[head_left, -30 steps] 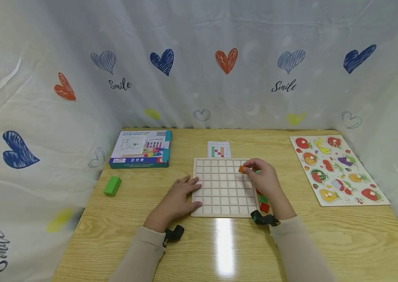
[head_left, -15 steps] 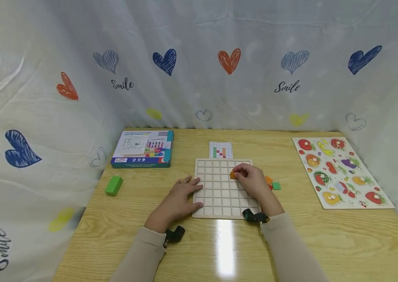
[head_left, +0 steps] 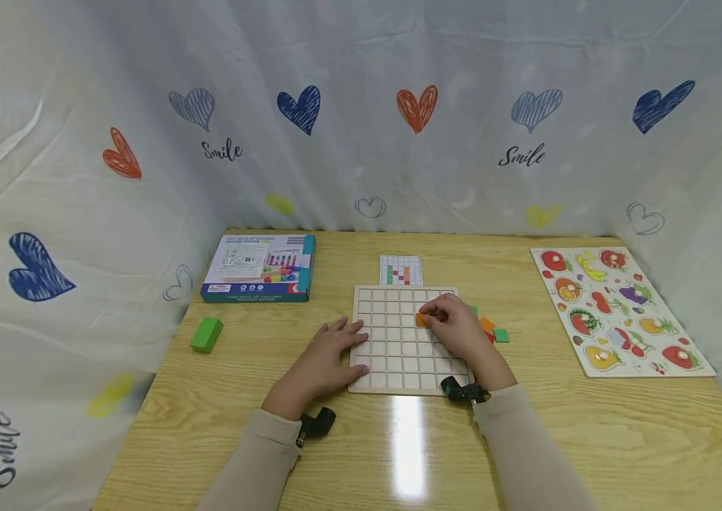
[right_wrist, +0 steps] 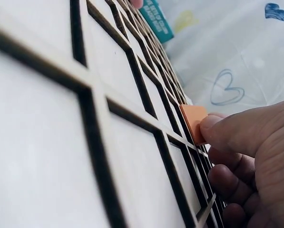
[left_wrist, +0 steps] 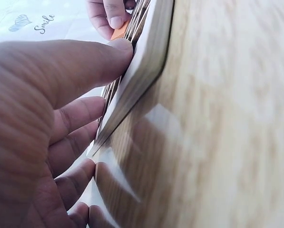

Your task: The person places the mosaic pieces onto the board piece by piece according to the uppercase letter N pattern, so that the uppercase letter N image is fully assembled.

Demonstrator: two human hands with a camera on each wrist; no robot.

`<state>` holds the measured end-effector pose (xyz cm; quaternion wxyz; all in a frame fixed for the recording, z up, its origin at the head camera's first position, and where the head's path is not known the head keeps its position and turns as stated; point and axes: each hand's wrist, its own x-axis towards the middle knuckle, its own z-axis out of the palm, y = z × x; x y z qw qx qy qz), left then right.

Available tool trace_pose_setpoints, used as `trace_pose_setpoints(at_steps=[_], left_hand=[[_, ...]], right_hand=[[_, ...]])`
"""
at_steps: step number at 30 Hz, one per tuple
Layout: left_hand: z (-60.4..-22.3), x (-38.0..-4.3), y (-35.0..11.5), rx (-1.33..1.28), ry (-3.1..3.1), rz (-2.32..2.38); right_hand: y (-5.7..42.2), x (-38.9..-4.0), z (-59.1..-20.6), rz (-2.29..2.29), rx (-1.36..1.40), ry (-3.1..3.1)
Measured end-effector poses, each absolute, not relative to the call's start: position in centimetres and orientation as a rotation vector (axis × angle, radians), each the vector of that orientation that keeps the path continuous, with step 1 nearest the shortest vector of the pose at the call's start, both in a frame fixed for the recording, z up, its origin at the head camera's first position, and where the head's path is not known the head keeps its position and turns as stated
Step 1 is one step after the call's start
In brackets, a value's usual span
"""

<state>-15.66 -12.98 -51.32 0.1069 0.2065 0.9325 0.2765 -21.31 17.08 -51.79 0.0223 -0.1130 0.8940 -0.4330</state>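
A wooden grid board (head_left: 392,351) with many square cells lies on the table in front of me. My right hand (head_left: 459,330) pinches an orange square tile (right_wrist: 194,122) between thumb and fingers, at the board's upper right cells. In the right wrist view the tile stands tilted against the grid ridges. My left hand (head_left: 325,358) rests along the board's left edge, thumb and fingertips touching its rim with the fingers fairly straight. Green tiles (head_left: 501,336), an orange tile (head_left: 487,324) and a red one lie right of the board, partly hidden by my right hand.
Behind the board lies a small pattern card (head_left: 401,271) printed with coloured squares. A boxed bead set (head_left: 258,270) and a green block (head_left: 206,335) are at the left. On the right is a fruit puzzle board (head_left: 616,309). A curtain (head_left: 361,142) closes off the back.
My right hand has carried the orange tile left and slightly nearer, over the board, uncovering some loose tiles. In the last half second it has barely moved. My left hand stays put.
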Motion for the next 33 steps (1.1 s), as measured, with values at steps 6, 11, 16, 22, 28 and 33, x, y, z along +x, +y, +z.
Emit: trace_pose_setpoints(at_steps=[6,11,16,22,28,33], left_hand=[[-51.2,-15.7,-13.0,0.604,2.746,0.816],[-51.2,-15.7,-12.9,0.600,2.743,0.832],[-51.3,-15.7,-13.0,0.607,2.743,0.845],[-51.5,-15.8,-12.9,0.610,2.740,0.846],[-51.5,-15.7,-12.8,0.606,2.738,0.851],[-51.5,-15.6,-12.8,0.598,2.745,0.849]], right_hand=[[17.1,-21.5,-52.0,-1.289,-0.390,2.804],[17.0,-21.5,-51.9,-1.252,-0.397,2.815],[16.9,-21.4,-52.0,-1.240,-0.394,2.825],[17.6,-21.0,-50.8,-1.306,-0.394,2.818],[21.2,-20.1,-48.7,-1.373,-0.321,2.969],[25.1,-19.1,-49.5,-1.195,-0.061,3.004]])
